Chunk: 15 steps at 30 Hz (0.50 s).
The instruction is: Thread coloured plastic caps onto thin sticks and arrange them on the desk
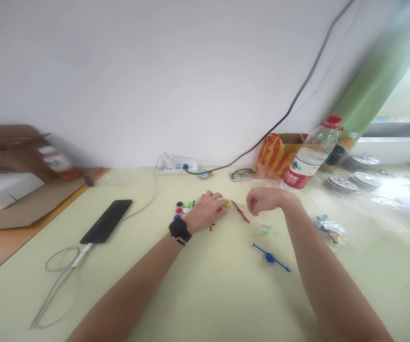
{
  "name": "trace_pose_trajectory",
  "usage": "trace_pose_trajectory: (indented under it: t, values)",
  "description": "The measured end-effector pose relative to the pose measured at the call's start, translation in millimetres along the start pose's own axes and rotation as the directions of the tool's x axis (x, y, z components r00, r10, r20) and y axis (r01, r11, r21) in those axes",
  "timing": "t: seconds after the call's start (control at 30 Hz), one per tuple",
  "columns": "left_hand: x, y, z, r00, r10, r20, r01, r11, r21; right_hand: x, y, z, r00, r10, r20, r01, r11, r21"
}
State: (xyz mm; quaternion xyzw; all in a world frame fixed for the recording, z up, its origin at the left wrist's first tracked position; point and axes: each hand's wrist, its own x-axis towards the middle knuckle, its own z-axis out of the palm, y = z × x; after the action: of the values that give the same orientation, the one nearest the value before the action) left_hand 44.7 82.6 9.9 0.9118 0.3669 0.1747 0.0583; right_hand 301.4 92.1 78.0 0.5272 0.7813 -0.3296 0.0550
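Two bare hands at work over one pale tabletop (205, 294). The left hand (206, 212), wearing one dark watch (179, 229), lies over a cluster of small coloured pieces midway along the far edge. Thumb and forefinger stand narrowly apart beside one yellow disc (228, 204); whether they grip anything cannot be told. Five discs show clearly left of this hand: one black (179, 204), one green (187, 204), one red (179, 210), one white (186, 210), one blue (177, 217). The right hand (262, 200) is raised, fingers curled inward; their contents, if any, are hidden. Between the hands lies one red arrow (240, 212); nearer the front edge, one light-green arrow (267, 232) and one blue arrow (271, 258). Toward the far right corner: two bottles (306, 156) and three stacks of discs (340, 185). Toward the left edge: one black phone (107, 222).
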Motion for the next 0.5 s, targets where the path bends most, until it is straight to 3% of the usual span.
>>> trace_pose_trajectory:
  t: [0.13, 0.3, 0.37, 0.5]
  values:
    - [4.4, 9.3, -11.9, 0.994, -0.02, -0.105, 0.007, 0.992, -0.125, -9.1, -9.5, -7.0, 0.97, -0.078, -0.23, 0.087, 0.996, 0.03]
    - [10.6, 32.9, -28.5, 0.99, -0.04, -0.138, -0.021, 0.91, -0.414, 1.6, -26.7, -1.3, 0.856, -0.069, -0.512, 0.154, 0.98, 0.126]
    - [11.8, 38.4, -30.5, 0.986, -0.05, -0.161, -0.025, 0.901, -0.432, 8.3, -32.8, 3.3, 0.829, -0.031, -0.558, 0.176, 0.962, 0.208]
    - [13.1, 36.2, -29.7, 0.969, -0.116, -0.218, 0.008, 0.897, -0.442, 13.5, -37.2, 7.4, 0.831, -0.017, -0.555, 0.301, 0.853, 0.426]
